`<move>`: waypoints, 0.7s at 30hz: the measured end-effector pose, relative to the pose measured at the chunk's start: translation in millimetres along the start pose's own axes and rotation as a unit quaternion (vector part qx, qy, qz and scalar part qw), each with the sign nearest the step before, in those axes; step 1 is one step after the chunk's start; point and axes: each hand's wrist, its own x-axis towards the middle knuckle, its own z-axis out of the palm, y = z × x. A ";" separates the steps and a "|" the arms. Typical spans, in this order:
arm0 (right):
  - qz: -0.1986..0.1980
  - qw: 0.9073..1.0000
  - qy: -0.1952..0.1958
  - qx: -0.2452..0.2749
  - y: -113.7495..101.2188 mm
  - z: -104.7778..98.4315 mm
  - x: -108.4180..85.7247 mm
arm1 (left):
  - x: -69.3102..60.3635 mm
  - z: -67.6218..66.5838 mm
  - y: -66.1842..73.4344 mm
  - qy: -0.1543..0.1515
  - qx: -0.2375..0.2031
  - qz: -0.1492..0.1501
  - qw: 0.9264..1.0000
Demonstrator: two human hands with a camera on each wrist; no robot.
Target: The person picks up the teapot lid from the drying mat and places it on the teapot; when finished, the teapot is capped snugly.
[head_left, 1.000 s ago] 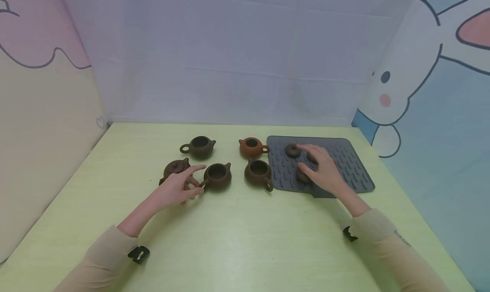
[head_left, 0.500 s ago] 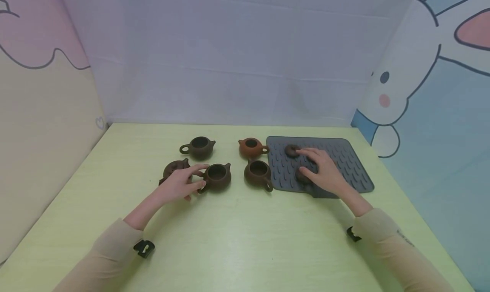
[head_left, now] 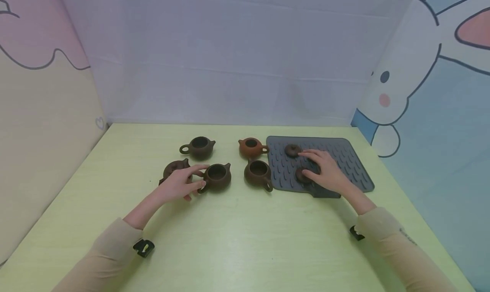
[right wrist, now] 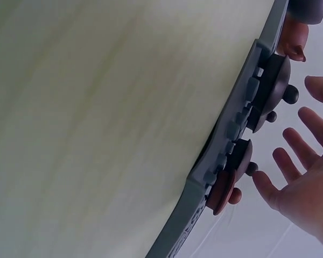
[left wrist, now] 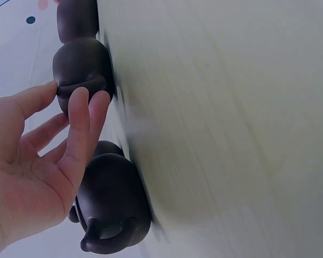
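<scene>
My left hand is at the handle of a lidless dark brown teapot, index finger and thumb on either side of the handle in the left wrist view. Behind that hand sits a teapot with its lid on. My right hand hovers over teapot lids on a dark grey mat, fingers spread and holding nothing. Two dark lids show, one toward the back and one near the thumb. In the right wrist view, a reddish lid and a dark lid lie near a fingertip.
The ridged grey mat lies at the right of the pale table. Other lidless teapots stand close by: a dark one at the back left, a reddish one beside the mat, and a brown one in the middle.
My left hand has moved slightly right, and its fingers have closed in on the teapot's handle. My right hand has drifted slightly right and toward me. The teapots and visible lids hold their places.
</scene>
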 end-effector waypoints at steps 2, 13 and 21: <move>-0.006 1.000 -0.003 -0.006 2.1 0.3 -0.9 | 0.3 0.2 -0.7 0.000 -0.001 0.001 1.000; 0.009 0.999 -0.027 -0.020 11.9 -2.3 -6.9 | 2.1 1.9 -1.1 -0.004 -0.014 -0.011 1.000; 0.004 1.000 -0.018 -0.018 15.8 -3.0 -4.9 | 1.6 1.9 -2.0 -0.004 -0.016 -0.013 1.000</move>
